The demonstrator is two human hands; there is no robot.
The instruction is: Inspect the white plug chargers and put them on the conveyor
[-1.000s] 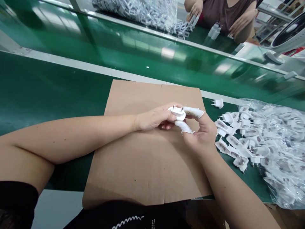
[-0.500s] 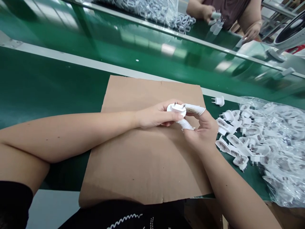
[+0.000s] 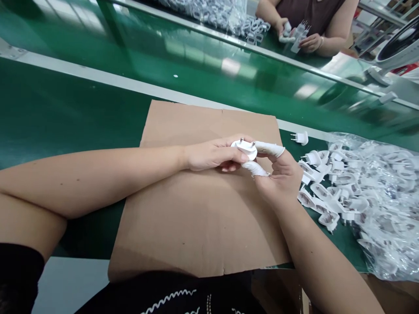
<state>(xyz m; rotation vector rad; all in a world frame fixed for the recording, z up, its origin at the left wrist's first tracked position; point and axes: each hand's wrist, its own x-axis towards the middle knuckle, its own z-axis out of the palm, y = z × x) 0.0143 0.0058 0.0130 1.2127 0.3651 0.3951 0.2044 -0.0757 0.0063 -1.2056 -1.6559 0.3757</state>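
Observation:
Above the cardboard sheet (image 3: 183, 209), a white two-pin plug piece (image 3: 246, 149) is held with its metal pins pointing up and away. My left hand (image 3: 216, 155) pinches it from the left, thumb on its near side. My right hand (image 3: 278, 168) closes on its right side with thumb and index finger, both wrapped in white covers. The underside of the plug piece is hidden by the fingers.
At right, many white plug pieces (image 3: 322, 192) spill from a clear plastic bag (image 3: 389, 218). One plug piece (image 3: 300, 138) lies apart. Beyond the green belt (image 3: 147, 56), a co-worker's hands (image 3: 310, 42) hold white plugs near another heap (image 3: 209, 15).
My hands and the plug piece have shifted very slightly, with the grip kept. A white speck on the belt has moved left. The co-worker's hands have come together.

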